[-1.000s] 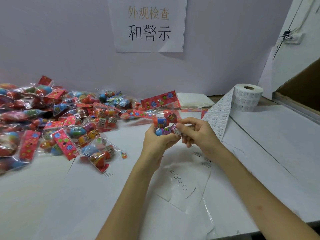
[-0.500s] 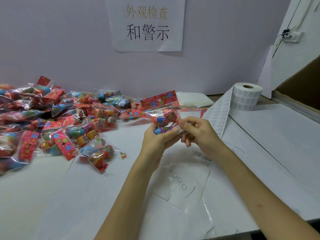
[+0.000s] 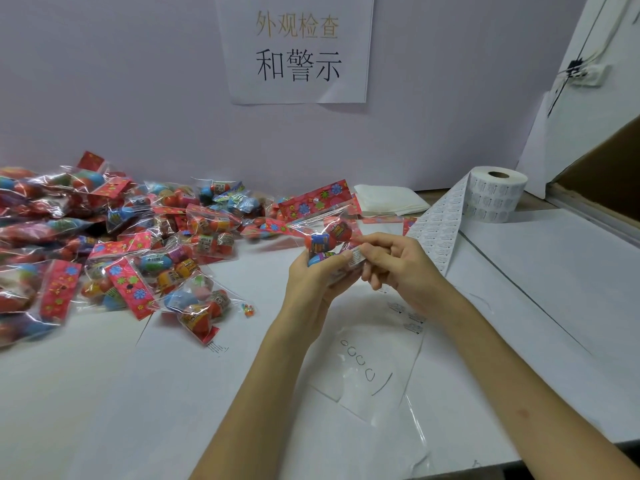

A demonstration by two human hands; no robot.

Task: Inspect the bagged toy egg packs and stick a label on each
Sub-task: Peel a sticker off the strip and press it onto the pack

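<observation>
Egg pack (image 3: 322, 237) in left hand (image 3: 311, 282), label (image 3: 356, 256) in right hand (image 3: 398, 265)

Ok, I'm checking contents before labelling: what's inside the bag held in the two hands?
Through the clear held bag show three toy eggs: red-and-blue, red, and blue-purple. The left hand and right hand, pinching a label, cover its lower part, so any further eggs are hidden.

1. The held pack (image 3: 311, 225) is a clear, glossy plastic bag; the eggs (image 3: 318, 242) inside look like smooth, shiny plastic.
2. The pile of packs (image 3: 138, 244) has the same crinkled film, with bright glare on it.
3. The small label (image 3: 356, 256) and the label roll (image 3: 495, 197) look like matt white paper.
4. The table (image 3: 104, 410) is matt white and smooth.
5. The flat bag (image 3: 377, 386) on it is thin transparent film.
6. The wall sign (image 3: 298, 88) is plain paper; the box (image 3: 609, 161) is brown cardboard.
</observation>
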